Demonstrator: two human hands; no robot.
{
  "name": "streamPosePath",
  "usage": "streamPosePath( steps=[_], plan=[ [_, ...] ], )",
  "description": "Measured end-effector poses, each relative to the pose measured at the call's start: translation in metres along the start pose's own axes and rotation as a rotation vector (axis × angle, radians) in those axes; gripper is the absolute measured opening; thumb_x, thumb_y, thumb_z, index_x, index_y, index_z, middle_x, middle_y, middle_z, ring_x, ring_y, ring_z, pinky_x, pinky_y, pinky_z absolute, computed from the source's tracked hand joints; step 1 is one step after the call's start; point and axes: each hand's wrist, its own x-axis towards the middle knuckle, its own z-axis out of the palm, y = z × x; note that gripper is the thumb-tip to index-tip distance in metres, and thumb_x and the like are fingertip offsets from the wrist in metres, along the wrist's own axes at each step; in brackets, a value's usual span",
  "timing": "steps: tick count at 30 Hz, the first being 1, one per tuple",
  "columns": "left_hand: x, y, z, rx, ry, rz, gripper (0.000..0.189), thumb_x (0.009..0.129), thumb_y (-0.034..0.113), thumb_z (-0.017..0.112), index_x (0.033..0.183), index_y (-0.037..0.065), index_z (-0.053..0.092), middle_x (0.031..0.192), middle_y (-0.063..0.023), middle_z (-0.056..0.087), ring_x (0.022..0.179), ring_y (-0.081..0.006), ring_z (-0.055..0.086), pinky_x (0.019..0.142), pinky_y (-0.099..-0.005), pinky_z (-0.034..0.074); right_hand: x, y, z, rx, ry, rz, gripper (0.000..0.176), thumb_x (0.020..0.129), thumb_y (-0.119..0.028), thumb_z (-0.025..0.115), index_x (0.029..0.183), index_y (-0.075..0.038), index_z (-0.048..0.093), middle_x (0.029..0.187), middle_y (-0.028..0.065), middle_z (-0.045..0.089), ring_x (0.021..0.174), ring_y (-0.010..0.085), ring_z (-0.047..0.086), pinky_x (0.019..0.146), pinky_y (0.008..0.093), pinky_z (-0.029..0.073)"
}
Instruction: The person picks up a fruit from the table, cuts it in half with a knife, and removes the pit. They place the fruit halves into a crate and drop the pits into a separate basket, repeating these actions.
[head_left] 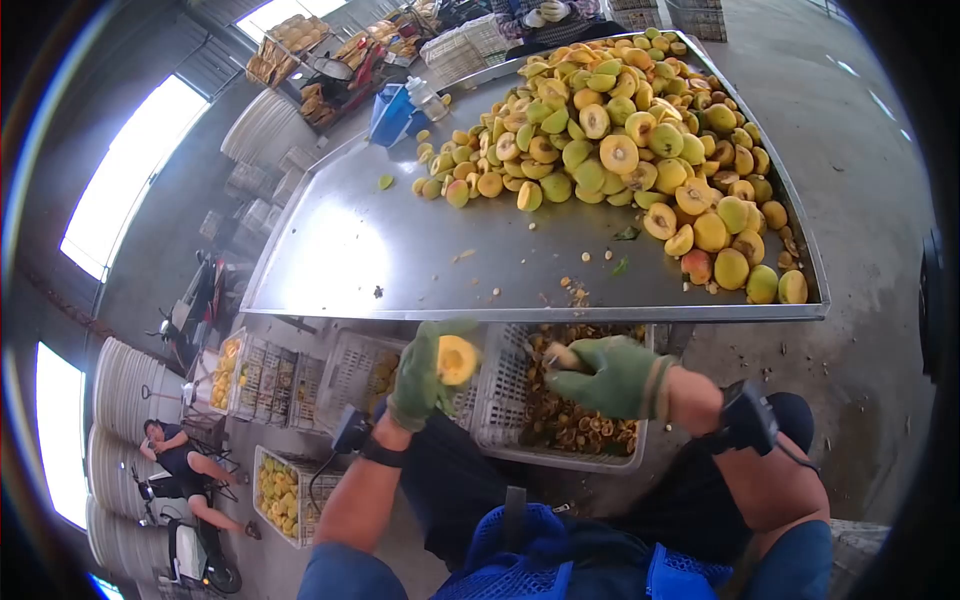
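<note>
Yellow fruit half [457,360], cut face toward camera

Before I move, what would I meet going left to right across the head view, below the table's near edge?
Background person → floor crate of fruit → left gloved hand holding a fruit half → right gloved hand → right wrist device.

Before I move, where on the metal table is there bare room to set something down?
The left of the table, between the blue container, the fruit pile and the near rim, is mostly bare, bar small scraps. Its right and far side are crowded by the pile.
</note>
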Motion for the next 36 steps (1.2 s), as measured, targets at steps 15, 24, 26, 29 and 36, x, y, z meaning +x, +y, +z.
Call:
streamPosePath(
  steps=[15, 24, 26, 29, 36],
  plan=[
    [0.014, -0.004, 0.068, -0.038, -0.118, 0.088, 0.069, 0.109, 0.055, 0.036, 0.138, -0.004, 0.056, 0.102, -0.0105, 0.071, 0.09, -0.0163, 0.069, 0.081, -0.0282, 0.056, 0.006, 0.0, 0.03, 0.028, 0.006, 0.003, 0.048, 0.095, -0.047, 0.06, 0.113, -0.003, 0.07, 0.1, 0.0223, 0.073, 0.095, 0.0417, 0.069, 0.085, 0.0466, 0.053],
    [0.013, -0.008, 0.067, -0.231, -0.139, 0.014, 0.057, 0.112, 0.041, 0.034, 0.137, -0.004, 0.057, 0.105, -0.0099, 0.072, 0.097, -0.0159, 0.068, 0.086, -0.0289, 0.055, 0.018, 0.004, 0.039, 0.241, -0.066, -0.015, 0.045, 0.097, -0.044, 0.059, 0.112, -0.003, 0.07, 0.098, 0.0228, 0.073, 0.092, 0.042, 0.069, 0.083, 0.0465, 0.054],
    [0.013, -0.009, 0.069, -0.208, -0.126, 0.021, 0.056, 0.112, 0.04, 0.034, 0.137, -0.004, 0.057, 0.106, -0.0096, 0.071, 0.097, -0.0161, 0.068, 0.086, -0.0292, 0.055, 0.014, -0.001, 0.036, 0.092, -0.021, 0.025, 0.043, 0.097, -0.043, 0.058, 0.112, -0.004, 0.069, 0.099, 0.0221, 0.073, 0.092, 0.0416, 0.07, 0.083, 0.0468, 0.054],
    [0.012, -0.012, 0.068, -0.131, -0.118, 0.02, 0.054, 0.111, 0.04, 0.038, 0.135, -0.003, 0.059, 0.105, -0.0084, 0.071, 0.094, -0.0153, 0.068, 0.083, -0.0287, 0.055, 0.008, -0.013, 0.028, -0.148, 0.004, 0.027, 0.041, 0.097, -0.041, 0.058, 0.113, -0.006, 0.069, 0.1, 0.0206, 0.073, 0.092, 0.0406, 0.07, 0.083, 0.0475, 0.055],
    [0.01, -0.011, 0.07, -0.003, -0.087, -0.037, 0.041, 0.109, 0.031, 0.047, 0.132, 0.001, 0.063, 0.106, -0.0059, 0.071, 0.09, -0.0114, 0.066, 0.08, -0.027, 0.054, 0.009, -0.011, 0.032, -0.389, 0.021, -0.001, 0.031, 0.096, -0.032, 0.058, 0.112, -0.008, 0.07, 0.098, 0.0164, 0.075, 0.093, 0.0362, 0.072, 0.08, 0.0475, 0.056]
  ],
)
